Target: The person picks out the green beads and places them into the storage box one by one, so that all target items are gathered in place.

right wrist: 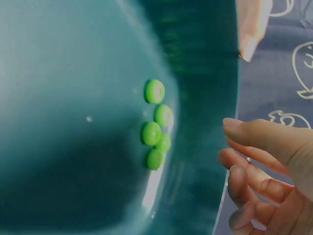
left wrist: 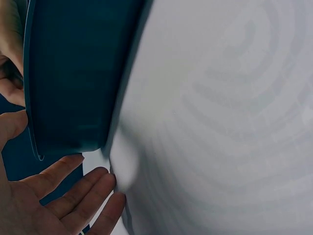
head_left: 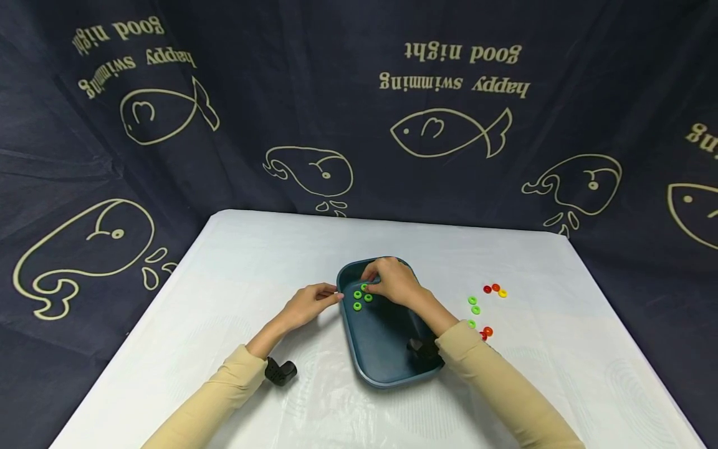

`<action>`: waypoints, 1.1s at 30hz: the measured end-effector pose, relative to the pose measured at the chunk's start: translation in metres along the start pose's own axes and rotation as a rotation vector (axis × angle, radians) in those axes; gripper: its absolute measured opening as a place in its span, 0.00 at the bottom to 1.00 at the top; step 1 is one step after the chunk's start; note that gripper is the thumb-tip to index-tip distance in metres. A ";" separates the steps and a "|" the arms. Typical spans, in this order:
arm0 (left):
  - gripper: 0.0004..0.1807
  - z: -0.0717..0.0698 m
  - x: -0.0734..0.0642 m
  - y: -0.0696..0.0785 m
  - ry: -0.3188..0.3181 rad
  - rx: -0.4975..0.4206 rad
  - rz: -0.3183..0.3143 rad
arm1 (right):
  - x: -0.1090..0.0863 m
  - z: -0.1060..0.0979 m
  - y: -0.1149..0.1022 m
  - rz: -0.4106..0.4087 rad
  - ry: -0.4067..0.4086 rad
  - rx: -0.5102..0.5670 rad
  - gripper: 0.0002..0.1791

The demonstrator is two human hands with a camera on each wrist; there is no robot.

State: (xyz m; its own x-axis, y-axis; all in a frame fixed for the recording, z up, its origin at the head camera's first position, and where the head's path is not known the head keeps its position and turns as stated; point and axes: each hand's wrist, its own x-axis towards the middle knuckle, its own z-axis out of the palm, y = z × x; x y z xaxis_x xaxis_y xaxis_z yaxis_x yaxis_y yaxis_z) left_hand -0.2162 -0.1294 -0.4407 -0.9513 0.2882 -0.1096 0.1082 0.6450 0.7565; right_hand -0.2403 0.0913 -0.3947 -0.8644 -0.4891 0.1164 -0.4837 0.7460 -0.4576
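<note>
A dark blue-green tray [head_left: 387, 349] lies on the table. Several small green rings [right wrist: 154, 91] are grouped on its floor near the far left corner, some touching one another. Over that corner, inside the tray, is my right hand [head_left: 394, 282]; its fingers are loosely bent, and the right wrist view shows a gap between thumb and index finger with nothing held. My left hand [head_left: 308, 304] is at the tray's left wall. In the left wrist view its thumb touches the rim, while the other fingers extend loosely beside the wall.
Right of the tray, loose green rings [head_left: 475, 310], red rings [head_left: 487, 289], orange rings [head_left: 488, 331] and a yellow ring [head_left: 502, 294] lie on the white table [head_left: 538, 374]. A dark curtain [head_left: 359, 112] with fish and whale drawings hangs behind the table.
</note>
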 end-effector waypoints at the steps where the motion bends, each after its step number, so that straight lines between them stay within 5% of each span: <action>1: 0.26 0.000 0.000 0.000 0.001 0.001 0.000 | 0.000 -0.002 0.001 0.007 0.005 0.007 0.10; 33: 0.25 0.001 -0.001 -0.001 0.007 0.008 0.003 | -0.030 -0.052 0.044 0.148 0.139 0.041 0.11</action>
State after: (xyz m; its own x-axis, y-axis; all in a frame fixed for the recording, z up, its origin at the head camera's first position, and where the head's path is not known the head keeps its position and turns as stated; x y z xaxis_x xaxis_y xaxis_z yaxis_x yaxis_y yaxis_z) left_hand -0.2147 -0.1294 -0.4418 -0.9531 0.2846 -0.1028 0.1129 0.6497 0.7518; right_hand -0.2426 0.1627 -0.3722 -0.9376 -0.3062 0.1649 -0.3467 0.7845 -0.5141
